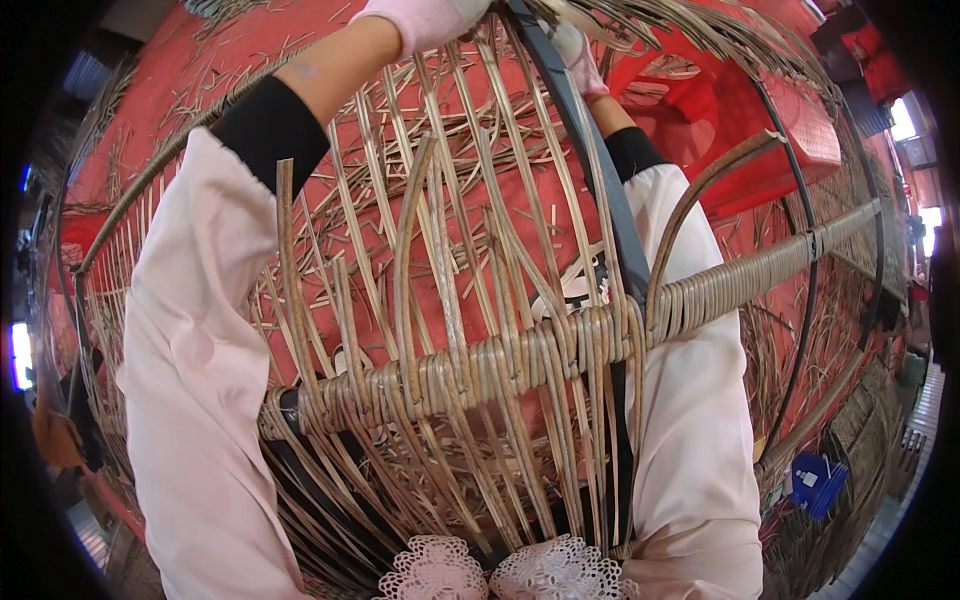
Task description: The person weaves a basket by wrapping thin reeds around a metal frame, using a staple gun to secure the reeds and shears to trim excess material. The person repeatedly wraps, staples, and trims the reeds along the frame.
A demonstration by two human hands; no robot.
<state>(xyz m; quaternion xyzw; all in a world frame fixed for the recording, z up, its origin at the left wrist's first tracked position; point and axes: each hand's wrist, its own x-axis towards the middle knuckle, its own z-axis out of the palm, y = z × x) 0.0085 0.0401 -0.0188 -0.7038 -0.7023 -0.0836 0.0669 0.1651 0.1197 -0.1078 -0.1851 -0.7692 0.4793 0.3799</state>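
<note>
In front of me stands an open frame with a wrapped crossbar (480,370), from which many long flat rattan strips (440,240) run away toward the far edge. My left hand (430,20), in a pale pink glove, reaches to the far end of the strips; its fingers are cut off or hidden at the top edge. Close by, my right hand (575,55) is gloved too and lies partly behind a dark flat bar (580,140), beside a bundle of loose strips (690,25). What either hand grips is hidden. Several cut strip ends stick up from the crossbar.
Scraps of strip litter the red floor (180,70). A red plastic stool or chair (690,120) is beyond the frame at right. Thin dark rods (805,200) and a wrapped rail (150,190) bound the frame. A blue container (815,485) sits at lower right near strip piles.
</note>
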